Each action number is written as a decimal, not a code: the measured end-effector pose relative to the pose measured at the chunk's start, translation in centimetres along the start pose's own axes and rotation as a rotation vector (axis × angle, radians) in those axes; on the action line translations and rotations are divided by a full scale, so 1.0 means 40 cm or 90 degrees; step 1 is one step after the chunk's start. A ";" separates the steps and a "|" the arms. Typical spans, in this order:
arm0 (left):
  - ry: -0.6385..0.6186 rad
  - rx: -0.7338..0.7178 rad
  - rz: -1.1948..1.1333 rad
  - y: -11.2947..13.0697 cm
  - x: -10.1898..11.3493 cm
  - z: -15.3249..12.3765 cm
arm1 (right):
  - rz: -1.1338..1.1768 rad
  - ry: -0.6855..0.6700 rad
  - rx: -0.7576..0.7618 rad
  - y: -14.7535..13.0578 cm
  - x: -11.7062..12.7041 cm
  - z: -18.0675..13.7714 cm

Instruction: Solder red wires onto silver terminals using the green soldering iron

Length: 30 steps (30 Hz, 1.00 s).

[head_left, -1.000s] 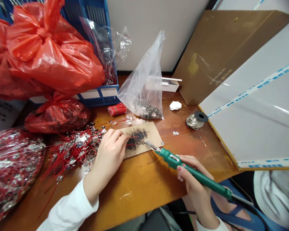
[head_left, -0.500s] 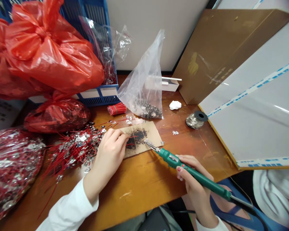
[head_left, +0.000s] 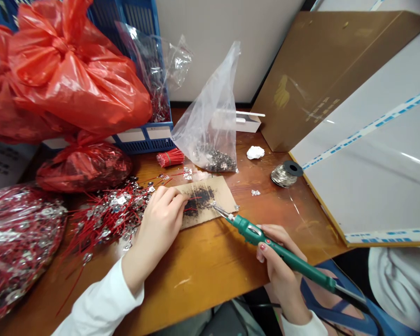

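Note:
My right hand [head_left: 282, 266] is closed round a green soldering iron [head_left: 287, 256], whose metal tip points left over the right part of a scorched cardboard piece [head_left: 222, 189]. A small silvery bit sits at the tip, too small to make out. My left hand [head_left: 164, 214] rests at the cardboard's left end, fingers pinched on a thin red wire [head_left: 195, 198]. Another red wire lies just below it across the black patch. Left of that hand spreads a heap of red wires with small metal pieces [head_left: 115, 210].
Red plastic bags [head_left: 80, 79] stand at the left before a blue crate [head_left: 143, 135]. Behind the cardboard are a clear bag of small parts [head_left: 217, 158] and a red wire bundle [head_left: 170, 157]. A solder spool [head_left: 286, 174] and white wad [head_left: 255, 152] lie right, near a leaning brown box [head_left: 322, 70].
Almost nothing differs. The view has shifted very slightly; my right hand sits a little further left along the soldering iron's side, and my left hand stays in place.

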<state>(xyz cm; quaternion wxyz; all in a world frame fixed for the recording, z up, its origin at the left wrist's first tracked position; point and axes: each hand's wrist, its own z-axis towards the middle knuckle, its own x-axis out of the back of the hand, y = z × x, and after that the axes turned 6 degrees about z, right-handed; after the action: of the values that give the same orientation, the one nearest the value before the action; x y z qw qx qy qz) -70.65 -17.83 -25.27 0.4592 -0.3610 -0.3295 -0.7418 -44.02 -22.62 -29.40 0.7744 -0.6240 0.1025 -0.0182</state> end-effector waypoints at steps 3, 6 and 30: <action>0.002 0.002 0.001 -0.001 0.001 -0.002 | 0.036 0.007 -0.013 0.002 -0.003 0.001; 0.005 0.002 -0.002 -0.002 0.002 -0.002 | 0.098 0.031 -0.054 0.000 -0.008 0.014; 0.002 0.011 -0.012 -0.005 -0.003 -0.002 | 0.229 0.059 -0.211 -0.022 0.008 0.165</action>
<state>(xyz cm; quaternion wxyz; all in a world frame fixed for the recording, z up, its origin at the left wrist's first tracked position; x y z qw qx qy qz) -70.80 -17.77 -25.42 0.4555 -0.3528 -0.3388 -0.7438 -42.43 -16.51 -27.28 0.6467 -0.7129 0.2486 0.1085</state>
